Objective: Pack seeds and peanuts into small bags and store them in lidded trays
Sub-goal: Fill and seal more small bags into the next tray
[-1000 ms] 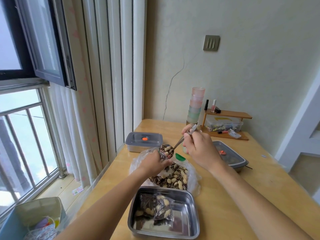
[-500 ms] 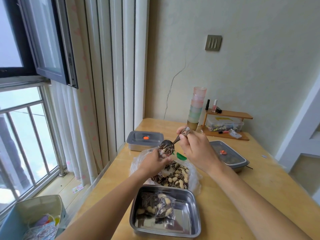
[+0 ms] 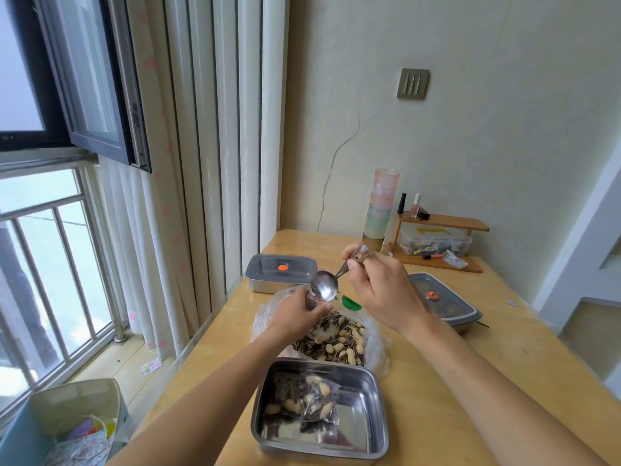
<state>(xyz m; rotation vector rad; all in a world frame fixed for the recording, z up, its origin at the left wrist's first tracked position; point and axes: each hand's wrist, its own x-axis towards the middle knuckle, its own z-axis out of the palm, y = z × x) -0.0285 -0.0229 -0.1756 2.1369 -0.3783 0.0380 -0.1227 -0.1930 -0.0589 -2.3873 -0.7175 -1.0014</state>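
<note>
A large clear plastic bag (image 3: 265, 317) of striped seeds and peanuts (image 3: 332, 341) lies open on the wooden table (image 3: 470, 381). My left hand (image 3: 295, 314) holds a small bag (image 3: 311, 297) upright above it, mostly hidden by my fingers. My right hand (image 3: 379, 290) grips a metal spoon (image 3: 324, 289), its empty bowl tilted at the small bag's mouth. An open steel tray (image 3: 369, 442) near me holds a filled small bag (image 3: 311, 406).
Two lidded steel trays stand beyond, one at the back left (image 3: 280, 272) and one at the right (image 3: 443, 304). A stack of pastel cups (image 3: 381, 210) and a wooden rack (image 3: 440, 243) stand by the wall. A bin (image 3: 67, 422) is on the floor left.
The spoon, loaded with seeds a second ago, has tipped toward the small bag and now shows an empty bowl. My left hand stays in place holding the small bag.
</note>
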